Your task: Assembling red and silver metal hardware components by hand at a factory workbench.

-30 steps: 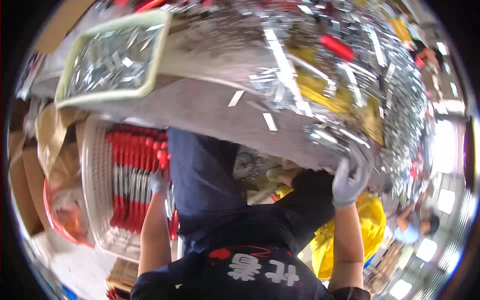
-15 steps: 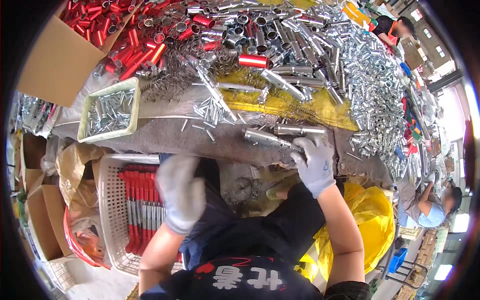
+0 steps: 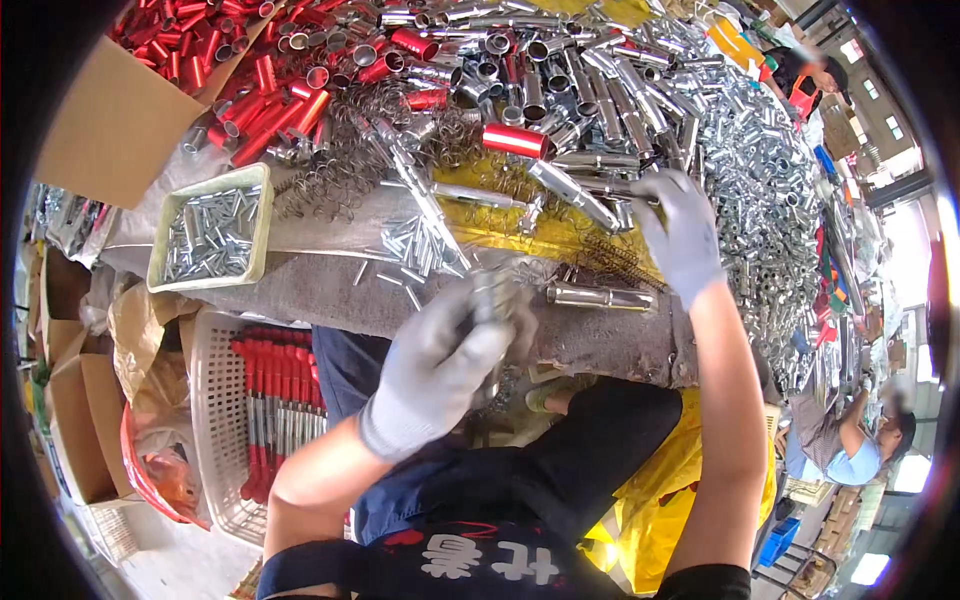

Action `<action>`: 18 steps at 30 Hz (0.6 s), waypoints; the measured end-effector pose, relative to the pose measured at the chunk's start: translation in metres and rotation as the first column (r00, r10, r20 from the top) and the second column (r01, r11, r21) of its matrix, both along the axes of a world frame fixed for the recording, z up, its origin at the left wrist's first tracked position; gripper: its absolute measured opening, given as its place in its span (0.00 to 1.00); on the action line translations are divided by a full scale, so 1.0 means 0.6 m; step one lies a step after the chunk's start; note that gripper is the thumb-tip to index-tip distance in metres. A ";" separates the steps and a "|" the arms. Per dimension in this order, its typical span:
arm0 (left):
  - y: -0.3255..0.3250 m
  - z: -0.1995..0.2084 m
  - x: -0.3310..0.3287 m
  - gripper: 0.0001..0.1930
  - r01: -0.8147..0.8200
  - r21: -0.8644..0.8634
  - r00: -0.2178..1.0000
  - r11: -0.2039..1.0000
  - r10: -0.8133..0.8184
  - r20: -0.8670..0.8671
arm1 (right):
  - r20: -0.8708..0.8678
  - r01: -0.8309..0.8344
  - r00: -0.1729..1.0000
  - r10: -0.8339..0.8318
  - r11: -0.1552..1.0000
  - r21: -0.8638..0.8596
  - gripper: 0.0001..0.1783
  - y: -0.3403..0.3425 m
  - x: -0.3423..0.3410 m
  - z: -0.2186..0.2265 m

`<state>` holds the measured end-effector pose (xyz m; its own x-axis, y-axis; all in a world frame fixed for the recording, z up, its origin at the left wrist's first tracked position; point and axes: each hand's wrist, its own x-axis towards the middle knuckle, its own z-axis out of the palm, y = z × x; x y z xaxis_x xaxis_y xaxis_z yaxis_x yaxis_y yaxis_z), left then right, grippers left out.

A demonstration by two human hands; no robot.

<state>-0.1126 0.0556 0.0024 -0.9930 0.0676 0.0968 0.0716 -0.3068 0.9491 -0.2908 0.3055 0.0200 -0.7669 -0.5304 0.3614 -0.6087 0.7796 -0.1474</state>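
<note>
Both my hands wear grey-white gloves. My left hand [image 3: 435,355] is closed around a shiny metal tube [image 3: 490,300], held above the bench's front edge; the tube is blurred and partly hidden by the fingers. My right hand [image 3: 683,235] is over the heap of chrome tubes [image 3: 610,110], thumb and fingers apart, fingertips at the tubes on its left side. Below it, one chrome tube [image 3: 600,297] lies on the grey cloth by the edge. A red tube [image 3: 515,140] rests on top of the heap. Dark coil springs [image 3: 610,255] lie on yellow cloth nearby.
A pale tray [image 3: 262,225] of small metal pins stands at the left, with loose pins [image 3: 420,245] beside it. Under the bench edge is a white basket [image 3: 215,400] of red-and-silver parts. Cardboard [image 3: 110,120] stands far left. Two other people are at the right.
My left hand has come up and right from above the basket and now grips a metal tube from the bench edge. My right hand has left that tube and reached forward to the heap.
</note>
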 end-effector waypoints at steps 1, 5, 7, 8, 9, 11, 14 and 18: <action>-0.004 -0.004 0.023 0.21 0.043 0.247 0.990 0.968 -0.075 0.121 | -0.047 0.064 0.997 -0.056 0.981 0.181 0.17 -0.008 -0.020 -0.005; 0.011 -0.104 0.128 0.25 0.026 0.504 0.841 0.864 -0.291 0.456 | 0.087 0.074 0.986 -0.141 0.846 0.528 0.20 -0.047 -0.046 -0.009; 0.024 -0.161 0.173 0.25 0.016 0.530 0.774 0.848 -0.347 0.530 | 0.134 -0.003 0.987 -0.083 0.840 0.542 0.23 -0.030 -0.042 0.005; 0.027 -0.188 0.194 0.25 0.016 0.603 0.715 0.797 -0.431 0.550 | 0.016 -0.028 1.000 0.023 0.884 0.468 0.19 -0.002 -0.046 -0.008; 0.028 -0.201 0.208 0.23 0.032 0.640 0.684 0.768 -0.484 0.546 | 0.064 0.039 0.996 -0.069 0.920 0.390 0.19 0.004 -0.032 -0.003; 0.031 -0.226 0.250 0.22 0.035 0.702 0.629 0.711 -0.562 0.538 | 0.369 0.314 0.863 -0.346 0.938 0.145 0.23 -0.013 0.016 0.034; 0.030 -0.217 0.252 0.20 0.149 0.661 0.580 0.736 -0.606 0.544 | 0.515 0.247 0.857 0.020 0.860 -0.445 0.26 0.046 0.079 0.033; 0.026 -0.193 0.234 0.15 0.305 0.315 0.717 0.899 -0.434 0.545 | 0.424 0.452 0.468 0.776 0.202 -0.869 0.34 0.041 0.190 0.019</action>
